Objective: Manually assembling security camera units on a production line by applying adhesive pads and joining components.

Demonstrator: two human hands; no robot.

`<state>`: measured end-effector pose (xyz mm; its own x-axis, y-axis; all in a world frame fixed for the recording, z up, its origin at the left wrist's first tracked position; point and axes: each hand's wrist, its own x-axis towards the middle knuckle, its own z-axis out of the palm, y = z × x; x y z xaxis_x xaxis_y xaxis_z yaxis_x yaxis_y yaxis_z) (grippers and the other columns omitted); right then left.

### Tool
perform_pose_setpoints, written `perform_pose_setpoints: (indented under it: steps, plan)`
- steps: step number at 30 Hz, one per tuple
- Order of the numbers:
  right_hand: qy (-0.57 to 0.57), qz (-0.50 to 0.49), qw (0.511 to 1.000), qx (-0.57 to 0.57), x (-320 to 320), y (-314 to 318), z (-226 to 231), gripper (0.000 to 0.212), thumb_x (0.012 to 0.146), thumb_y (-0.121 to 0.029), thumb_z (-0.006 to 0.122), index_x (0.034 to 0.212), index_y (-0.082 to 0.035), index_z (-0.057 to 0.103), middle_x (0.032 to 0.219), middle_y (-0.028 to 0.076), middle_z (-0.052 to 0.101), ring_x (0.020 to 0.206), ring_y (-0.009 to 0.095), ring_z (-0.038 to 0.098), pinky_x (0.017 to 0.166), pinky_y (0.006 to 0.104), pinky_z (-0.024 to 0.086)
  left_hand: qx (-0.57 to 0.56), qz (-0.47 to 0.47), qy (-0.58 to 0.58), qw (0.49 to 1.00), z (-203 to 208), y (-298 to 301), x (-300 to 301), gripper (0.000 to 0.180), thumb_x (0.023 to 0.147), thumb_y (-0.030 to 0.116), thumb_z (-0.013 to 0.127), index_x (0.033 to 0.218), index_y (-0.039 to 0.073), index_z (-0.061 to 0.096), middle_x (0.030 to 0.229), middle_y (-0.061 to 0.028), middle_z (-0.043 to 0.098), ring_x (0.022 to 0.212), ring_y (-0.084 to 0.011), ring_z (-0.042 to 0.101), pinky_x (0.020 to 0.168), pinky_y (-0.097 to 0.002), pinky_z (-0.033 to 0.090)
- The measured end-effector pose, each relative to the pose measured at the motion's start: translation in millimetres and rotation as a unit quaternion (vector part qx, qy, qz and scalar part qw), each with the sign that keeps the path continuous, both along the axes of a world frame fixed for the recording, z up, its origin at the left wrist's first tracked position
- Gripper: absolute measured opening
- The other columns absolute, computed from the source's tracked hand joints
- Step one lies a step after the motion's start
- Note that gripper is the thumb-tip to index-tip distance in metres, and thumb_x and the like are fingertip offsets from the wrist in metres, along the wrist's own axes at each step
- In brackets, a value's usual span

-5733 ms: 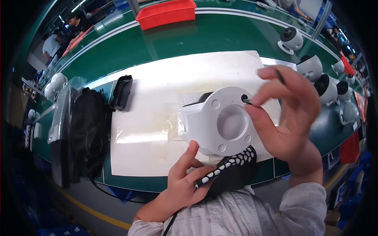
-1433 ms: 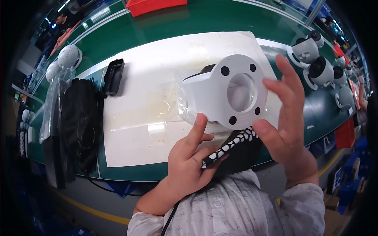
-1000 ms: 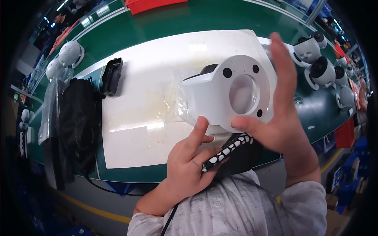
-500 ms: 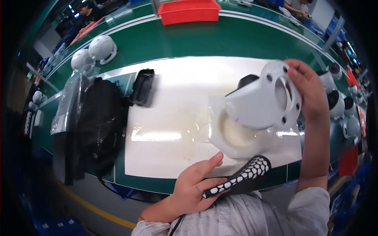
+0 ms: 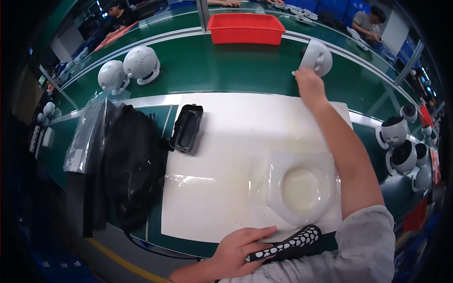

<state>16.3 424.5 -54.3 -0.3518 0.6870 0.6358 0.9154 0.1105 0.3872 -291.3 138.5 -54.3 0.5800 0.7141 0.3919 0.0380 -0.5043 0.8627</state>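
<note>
Now the white housing point(image 5: 317, 56) is pinched by the right hand point(image 5: 309, 85) at the far green desk point(image 5: 236, 66), beside the red bin point(image 5: 246, 28). Well apart, the left hand point(image 5: 238, 247) is rested, fingers spread, on the white mat's point(image 5: 226, 165) near edge.

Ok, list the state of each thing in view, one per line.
White housing: upright on the green belt, right hand on it.
Left hand: flat at the mat's near edge, on a spotted black tool.
Red bin: on the belt; contents hidden.
Black tray: open side up, on the white mat.
Plastic cradle: empty.
</note>
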Motion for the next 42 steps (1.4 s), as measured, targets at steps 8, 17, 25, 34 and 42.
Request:
perform_pose_setpoints:
  steps: [8, 17, 25, 34, 42]
  plan:
    - [0.178, -0.009, 0.959, -0.219, 13.1, -55.1, -15.2, 0.026, 0.083, -0.016, 0.045, 0.103, -0.002, 0.054, 0.114, 0.017, 0.049, 0.107, 0.030, 0.045, 0.087, 0.0369, 0.039, -0.023, 0.033, -0.004, 0.999, 10.4, -2.7, 11.9, 0.023, 0.059, 0.004, 0.070, 0.080, 0.002, 0.062, 0.105, -0.0101, 0.057, 0.083, -0.0227, 0.059, 0.070, -0.0292, 0.047]
    - [0.265, -0.301, 0.908, -0.119, 143.5, -191.6, -22.3, 0.056, 0.083, -0.041, 0.043, 0.119, 0.001, 0.037, 0.127, 0.020, 0.035, 0.119, 0.032, 0.032, 0.096, 0.0419, 0.027, -0.061, 0.078, -0.043, 0.994, 5.4, -18.5, 14.7, 0.021, 0.059, -0.006, 0.067, 0.077, -0.005, 0.058, 0.098, -0.0182, 0.057, 0.081, -0.0234, 0.059, 0.070, -0.0299, 0.049]
    - [0.188, -0.385, 0.903, 0.021, 171.4, -207.1, 1.4, 0.036, 0.078, -0.028, 0.055, 0.109, -0.011, 0.049, 0.107, 0.008, 0.050, 0.105, 0.024, 0.045, 0.081, 0.0504, 0.033, -0.009, 0.094, -0.074, 0.993, 1.8, -17.7, 15.0, 0.022, 0.058, -0.007, 0.067, 0.075, -0.003, 0.054, 0.093, -0.0180, 0.058, 0.079, -0.0231, 0.060, 0.069, -0.0297, 0.048]
    - [0.650, 0.151, 0.745, 0.006, 31.5, -252.1, 92.4, 0.029, 0.084, -0.025, 0.055, 0.101, -0.002, 0.050, 0.076, 0.002, 0.054, 0.060, 0.005, 0.048, 0.056, 0.0177, 0.039, 0.050, 0.045, -0.077, 0.995, 5.8, -20.7, 18.4, 0.024, 0.057, -0.004, 0.071, 0.074, -0.002, 0.054, 0.084, -0.0176, 0.060, 0.071, -0.0252, 0.061, 0.060, -0.0284, 0.049]
    - [0.743, 0.203, 0.543, -0.334, -43.0, -269.0, 77.4, 0.027, 0.081, -0.018, 0.058, 0.099, -0.001, 0.048, 0.080, 0.004, 0.055, 0.066, 0.007, 0.054, 0.057, 0.0203, 0.044, 0.034, 0.096, -0.076, 0.992, 11.8, -18.5, 27.8, 0.018, 0.060, -0.003, 0.069, 0.068, -0.002, 0.053, 0.085, -0.0161, 0.060, 0.067, -0.0209, 0.057, 0.060, -0.0266, 0.045]
